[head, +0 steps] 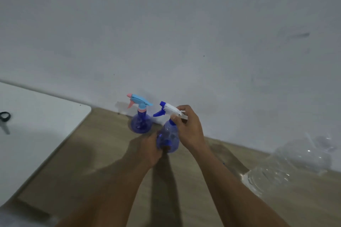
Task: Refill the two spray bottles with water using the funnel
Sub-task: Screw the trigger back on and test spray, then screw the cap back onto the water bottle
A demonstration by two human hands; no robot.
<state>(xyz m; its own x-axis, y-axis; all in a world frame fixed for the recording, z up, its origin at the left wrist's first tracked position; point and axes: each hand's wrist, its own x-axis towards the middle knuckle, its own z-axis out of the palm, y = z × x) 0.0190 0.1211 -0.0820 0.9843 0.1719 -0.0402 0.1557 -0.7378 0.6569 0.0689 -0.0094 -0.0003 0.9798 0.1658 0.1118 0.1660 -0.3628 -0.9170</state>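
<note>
A plain pale grey wall [166, 24] fills the upper part of the view, matte with a few faint scuffs. Below it runs a light wood-grain table [103, 155], smooth and dull. A white rounded-corner board [36, 131] lies flat over the table's left end, carrying a pair of black-handled scissors [4, 120] at the far left edge. On the right, crumpled clear plastic wrapping [287, 164] sits glossy and blurred against the wall.

The nearer translucent blue spray bottle with a white and dark blue trigger head [168, 139] is between both hands near the table's middle, tilted slightly. The left hand [150, 151] cups its rounded lower body, grip closed around the bottle. The right hand [190, 127] is closed on the trigger head, thumb and fingers pinching the white top by the neck.

Just behind and to the left, apart from the hands, the second translucent blue spray bottle with a light blue and pink trigger head [141, 122] stands upright close to the wall.
</note>
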